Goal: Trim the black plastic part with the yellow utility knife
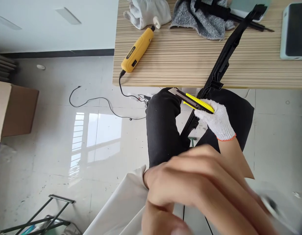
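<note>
My right hand (216, 119), in a white knit glove with an orange cuff edge, is closed round a yellow and black utility knife (195, 101). The blade points up and left. Behind the knife, a long black plastic strip (223, 62) slants from the tabletop down between my knees; whether the glove touches it I cannot tell. My bare left hand (190, 186) fills the lower foreground, close to the camera and partly blurred. Its fingers stretch to the lower right with nothing visible in them, and their tips are hard to make out.
On the wooden table (165, 65) lie a yellow rotary tool (138, 50) with a cord, a white cloth glove (149, 13), a grey towel (202, 23), a black caliper-like tool (229, 15) and a pale-framed device (295, 31). A cardboard box (18, 109) and folding frame (45, 212) stand left.
</note>
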### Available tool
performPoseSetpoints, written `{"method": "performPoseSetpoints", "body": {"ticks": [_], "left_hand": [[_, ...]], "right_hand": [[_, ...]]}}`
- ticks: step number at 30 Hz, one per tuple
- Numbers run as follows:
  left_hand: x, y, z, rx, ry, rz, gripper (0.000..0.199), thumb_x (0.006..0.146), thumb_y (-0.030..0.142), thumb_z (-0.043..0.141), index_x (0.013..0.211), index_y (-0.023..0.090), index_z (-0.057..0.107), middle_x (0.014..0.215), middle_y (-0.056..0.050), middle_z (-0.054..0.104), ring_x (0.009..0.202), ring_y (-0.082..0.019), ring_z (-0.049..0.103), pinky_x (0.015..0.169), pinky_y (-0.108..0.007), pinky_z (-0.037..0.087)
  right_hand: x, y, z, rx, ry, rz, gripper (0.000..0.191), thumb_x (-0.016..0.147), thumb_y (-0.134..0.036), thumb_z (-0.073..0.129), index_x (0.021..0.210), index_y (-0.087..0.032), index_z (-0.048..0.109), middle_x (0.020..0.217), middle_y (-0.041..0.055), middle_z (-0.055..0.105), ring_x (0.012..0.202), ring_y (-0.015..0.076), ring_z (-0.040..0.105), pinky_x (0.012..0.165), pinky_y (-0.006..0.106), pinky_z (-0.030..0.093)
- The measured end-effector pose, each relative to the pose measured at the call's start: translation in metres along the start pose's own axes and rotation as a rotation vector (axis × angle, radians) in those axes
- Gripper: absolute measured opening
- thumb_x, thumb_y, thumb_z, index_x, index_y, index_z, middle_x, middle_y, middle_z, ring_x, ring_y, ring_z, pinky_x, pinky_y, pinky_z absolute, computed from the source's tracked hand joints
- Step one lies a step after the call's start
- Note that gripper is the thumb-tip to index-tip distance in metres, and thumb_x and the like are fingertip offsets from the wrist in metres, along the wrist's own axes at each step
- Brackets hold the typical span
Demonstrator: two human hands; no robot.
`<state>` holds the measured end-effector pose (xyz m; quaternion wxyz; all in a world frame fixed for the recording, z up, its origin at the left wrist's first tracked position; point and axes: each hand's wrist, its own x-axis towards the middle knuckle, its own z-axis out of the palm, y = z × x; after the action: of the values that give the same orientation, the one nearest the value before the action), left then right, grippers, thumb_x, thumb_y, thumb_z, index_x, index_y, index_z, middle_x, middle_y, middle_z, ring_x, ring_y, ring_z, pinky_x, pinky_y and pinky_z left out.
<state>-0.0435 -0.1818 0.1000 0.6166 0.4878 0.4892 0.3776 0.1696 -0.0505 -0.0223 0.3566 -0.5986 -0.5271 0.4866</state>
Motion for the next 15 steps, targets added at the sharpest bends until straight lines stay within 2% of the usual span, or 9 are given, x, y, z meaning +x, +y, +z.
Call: {"method": "performPoseSetpoints", "body": {"ticks": [2,4,7,9,11,13,15], "left_hand": [[-0.003,-0.004,0.014,-0.047,0.079,-0.030,0.035,0.079,0.052,0.044,0.101,0.048,0.070,0.052,-0.002,0.061,0.081,-0.036,0.067,0.068,-0.054,0.056],[-0.007,-0.008,0.025,-0.141,0.068,-0.122,0.036,0.080,0.053,0.044,0.101,0.044,0.072,0.051,-0.001,0.061,0.076,-0.034,0.068,0.065,-0.051,0.058],[-0.007,-0.013,0.029,-0.332,-0.108,-0.345,0.037,0.078,0.059,0.045,0.093,0.044,0.076,0.045,-0.001,0.058,0.077,-0.033,0.070,0.059,-0.047,0.060],[-0.004,-0.018,0.029,-0.383,-0.192,-0.421,0.040,0.077,0.064,0.044,0.088,0.044,0.077,0.045,-0.001,0.058,0.080,-0.034,0.071,0.058,-0.046,0.060],[-0.002,-0.024,0.029,-0.326,-0.133,-0.340,0.039,0.076,0.065,0.044,0.089,0.048,0.076,0.049,-0.001,0.062,0.079,-0.034,0.071,0.056,-0.049,0.058],[-0.001,-0.029,0.029,-0.185,-0.058,-0.172,0.036,0.074,0.062,0.046,0.099,0.055,0.071,0.056,-0.001,0.066,0.075,-0.034,0.069,0.051,-0.052,0.055],[-0.002,-0.032,0.028,-0.121,-0.075,-0.125,0.038,0.071,0.059,0.050,0.105,0.059,0.067,0.059,-0.004,0.066,0.072,-0.036,0.067,0.045,-0.053,0.050]], "right_hand": [[0.000,0.001,0.000,0.005,0.009,0.005,0.037,0.069,-0.032,0.076,0.106,-0.024,0.072,0.084,0.0010,0.073,0.070,0.0184,0.068,0.066,0.033,0.058],[0.000,0.001,0.001,0.015,0.014,0.014,0.038,0.068,-0.032,0.077,0.105,-0.023,0.073,0.083,0.0010,0.073,0.069,0.0185,0.068,0.065,0.033,0.058],[0.000,0.001,0.001,0.046,0.013,0.039,0.039,0.067,-0.032,0.078,0.105,-0.023,0.073,0.084,0.0013,0.073,0.068,0.0182,0.068,0.065,0.033,0.058],[0.000,0.000,0.001,0.057,0.011,0.058,0.040,0.067,-0.031,0.078,0.106,-0.023,0.073,0.085,0.0015,0.073,0.068,0.0181,0.068,0.065,0.033,0.058],[0.000,0.000,0.000,0.054,0.009,0.065,0.040,0.067,-0.031,0.078,0.106,-0.023,0.073,0.084,0.0014,0.073,0.068,0.0181,0.067,0.065,0.034,0.058],[0.000,0.000,0.000,0.047,0.003,0.057,0.039,0.068,-0.031,0.078,0.106,-0.024,0.073,0.085,0.0011,0.072,0.070,0.0181,0.067,0.066,0.034,0.058],[0.000,0.000,0.000,0.043,0.000,0.043,0.038,0.069,-0.031,0.077,0.106,-0.024,0.073,0.086,0.0013,0.073,0.072,0.0182,0.068,0.067,0.033,0.058]]}}
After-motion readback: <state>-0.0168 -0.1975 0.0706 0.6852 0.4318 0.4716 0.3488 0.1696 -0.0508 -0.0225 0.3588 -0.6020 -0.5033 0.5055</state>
